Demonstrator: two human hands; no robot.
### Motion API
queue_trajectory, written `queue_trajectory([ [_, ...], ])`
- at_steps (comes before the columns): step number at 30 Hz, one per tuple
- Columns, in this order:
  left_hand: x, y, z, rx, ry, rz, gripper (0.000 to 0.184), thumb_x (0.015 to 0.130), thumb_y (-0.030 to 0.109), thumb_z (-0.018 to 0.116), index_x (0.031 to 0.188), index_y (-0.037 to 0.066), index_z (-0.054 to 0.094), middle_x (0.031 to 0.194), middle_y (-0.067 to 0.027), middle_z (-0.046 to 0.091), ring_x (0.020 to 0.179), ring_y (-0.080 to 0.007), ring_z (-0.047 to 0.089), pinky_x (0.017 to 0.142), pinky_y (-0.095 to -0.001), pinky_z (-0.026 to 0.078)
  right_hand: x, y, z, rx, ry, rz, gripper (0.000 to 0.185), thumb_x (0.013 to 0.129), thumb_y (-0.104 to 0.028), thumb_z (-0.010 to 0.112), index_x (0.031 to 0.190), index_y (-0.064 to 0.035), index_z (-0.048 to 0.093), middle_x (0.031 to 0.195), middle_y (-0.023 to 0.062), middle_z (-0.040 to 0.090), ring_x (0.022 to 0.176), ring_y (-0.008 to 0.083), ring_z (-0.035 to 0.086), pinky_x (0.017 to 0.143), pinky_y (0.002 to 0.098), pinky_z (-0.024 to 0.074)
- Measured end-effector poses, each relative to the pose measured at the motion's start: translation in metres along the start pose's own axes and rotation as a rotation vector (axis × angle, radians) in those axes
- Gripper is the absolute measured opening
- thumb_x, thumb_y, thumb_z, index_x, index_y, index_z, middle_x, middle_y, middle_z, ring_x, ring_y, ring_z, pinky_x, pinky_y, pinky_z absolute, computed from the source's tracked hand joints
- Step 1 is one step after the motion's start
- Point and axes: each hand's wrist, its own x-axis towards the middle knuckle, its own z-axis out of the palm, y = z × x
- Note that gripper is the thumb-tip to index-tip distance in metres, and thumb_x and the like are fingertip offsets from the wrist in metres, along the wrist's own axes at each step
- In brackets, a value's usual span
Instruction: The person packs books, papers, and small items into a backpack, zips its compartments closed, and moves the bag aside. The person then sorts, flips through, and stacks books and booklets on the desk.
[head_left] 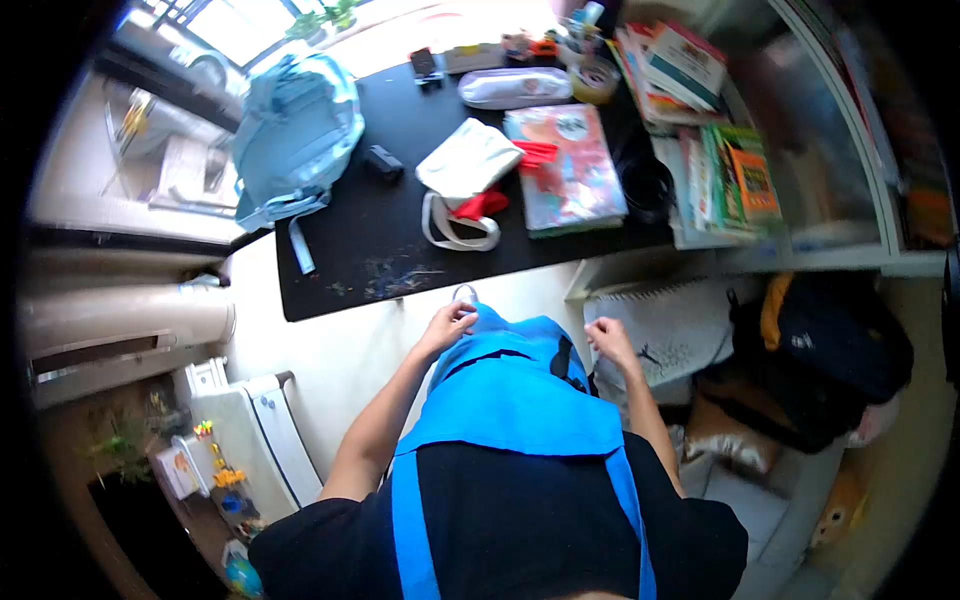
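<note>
My left hand (450, 328) hangs in front of the blue apron (520, 400), fingers loosely curled and a little apart, holding nothing. On the other side of the apron, my right hand (610, 342) is also empty, with its fingers loosely bent. Both hands are below the near edge of the black desk (340, 245) and touch nothing on it. On the desk lie a folded white cloth item with straps (468, 160), a red cloth piece (482, 205) and a colourful book or folder (570, 175).
A light-blue backpack (300, 125) stands at the desk's left. A small black box (383, 163), a pencil case (515, 88) and tape (594, 78) sit on the desk. Books (735, 180) are stacked right; a dark bag (830, 340) lies below them.
</note>
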Motion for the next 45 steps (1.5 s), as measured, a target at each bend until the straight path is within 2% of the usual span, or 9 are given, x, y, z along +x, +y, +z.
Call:
queue_trajectory([
  [6, -0.002, -0.007, -0.091, -0.193, 0.308, 0.052, 0.029, 0.085, 0.018, 0.060, 0.108, 0.000, 0.057, 0.090, -0.0114, 0.063, 0.072, -0.0137, 0.064, 0.062, -0.0276, 0.049, 0.058, -0.158, 0.035, -0.127, 0.080, -0.300, 0.025, 0.083, -0.022, 0.061, 0.087, 0.0017, 0.065, 0.070, 0.0080, 0.065, 0.066, 0.0127, 0.061, 0.061, 0.0282, 0.0478],
  [11, 0.024, -0.001, -0.210, -0.071, 0.560, 0.240, 0.028, 0.082, 0.013, 0.063, 0.106, 0.001, 0.055, 0.078, -0.0046, 0.061, 0.066, -0.0104, 0.059, 0.061, -0.0255, 0.047, 0.078, -0.180, 0.076, -0.127, -0.001, -0.324, 0.023, 0.083, -0.022, 0.061, 0.087, 0.0013, 0.064, 0.066, 0.0054, 0.061, 0.058, 0.0097, 0.057, 0.053, 0.0260, 0.0458],
  [15, 0.062, 0.064, -0.327, 0.253, 0.821, 0.446, 0.041, 0.074, 0.020, 0.068, 0.108, 0.000, 0.055, 0.080, -0.0092, 0.063, 0.072, -0.0204, 0.062, 0.066, -0.0328, 0.050, 0.065, -0.187, 0.093, -0.091, 0.035, -0.229, 0.020, 0.084, -0.019, 0.060, 0.087, 0.0007, 0.064, 0.068, 0.0039, 0.062, 0.060, 0.0090, 0.058, 0.054, 0.0237, 0.0462],
  [23, 0.134, 0.177, -0.525, 0.670, 1.172, 0.336, 0.068, 0.068, 0.034, 0.074, 0.123, 0.005, 0.047, 0.119, -0.0173, 0.053, 0.111, -0.0340, 0.051, 0.094, -0.0406, 0.042, 0.033, -0.146, 0.087, 0.047, 0.178, -0.016, 0.017, 0.085, -0.015, 0.060, 0.090, 0.0014, 0.062, 0.070, 0.0048, 0.062, 0.060, 0.0091, 0.058, 0.052, 0.0237, 0.0477],
  [29, 0.146, 0.183, -0.562, 0.837, 0.918, 0.142, 0.096, 0.055, 0.055, 0.078, 0.133, 0.013, 0.042, 0.132, -0.0128, 0.046, 0.125, -0.0318, 0.041, 0.101, -0.0554, 0.031, 0.022, -0.132, 0.098, 0.078, 0.242, 0.093, 0.020, 0.087, -0.018, 0.059, 0.094, 0.0001, 0.061, 0.071, 0.0054, 0.061, 0.055, 0.0083, 0.054, 0.048, 0.0224, 0.0439],
  [34, 0.144, 0.202, -0.556, 0.838, 0.686, 0.353, 0.062, 0.060, 0.042, 0.077, 0.106, 0.005, 0.059, 0.104, -0.0175, 0.063, 0.103, -0.0321, 0.058, 0.084, -0.0406, 0.046, 0.018, -0.147, 0.108, 0.047, 0.232, 0.152, 0.020, 0.087, -0.017, 0.059, 0.095, 0.0012, 0.061, 0.072, 0.0061, 0.061, 0.055, 0.0091, 0.054, 0.049, 0.0231, 0.0448],
  [39, 0.133, 0.222, -0.524, 0.802, 0.735, 0.485, 0.056, 0.062, 0.036, 0.074, 0.104, 0.002, 0.058, 0.093, -0.0203, 0.065, 0.092, -0.0353, 0.062, 0.079, -0.0445, 0.047, 0.029, -0.187, 0.111, 0.084, 0.128, 0.098, 0.021, 0.085, -0.018, 0.059, 0.089, 0.0014, 0.063, 0.068, 0.0060, 0.061, 0.064, 0.0117, 0.058, 0.053, 0.0263, 0.0468],
  [43, 0.105, 0.244, -0.484, 0.794, 0.849, 0.597, 0.053, 0.065, 0.037, 0.073, 0.105, 0.005, 0.059, 0.094, -0.0175, 0.066, 0.092, -0.0333, 0.063, 0.078, -0.0436, 0.049, 0.079, -0.297, 0.156, -0.325, 0.004, -0.507, 0.021, 0.082, -0.020, 0.061, 0.083, 0.0004, 0.060, 0.073, 0.0128, 0.060, 0.066, 0.0230, 0.059, 0.060, 0.0333, 0.0453],
  [45, 0.096, 0.250, -0.468, 0.775, 0.880, 0.680, 0.051, 0.066, 0.038, 0.072, 0.105, 0.007, 0.059, 0.094, -0.0164, 0.066, 0.091, -0.0325, 0.063, 0.077, -0.0431, 0.050, 0.120, -0.340, 0.186, -0.468, -0.089, -0.767, 0.019, 0.080, -0.017, 0.062, 0.090, -0.0016, 0.059, 0.086, 0.0150, 0.057, 0.084, 0.0296, 0.057, 0.075, 0.0396, 0.0435],
])
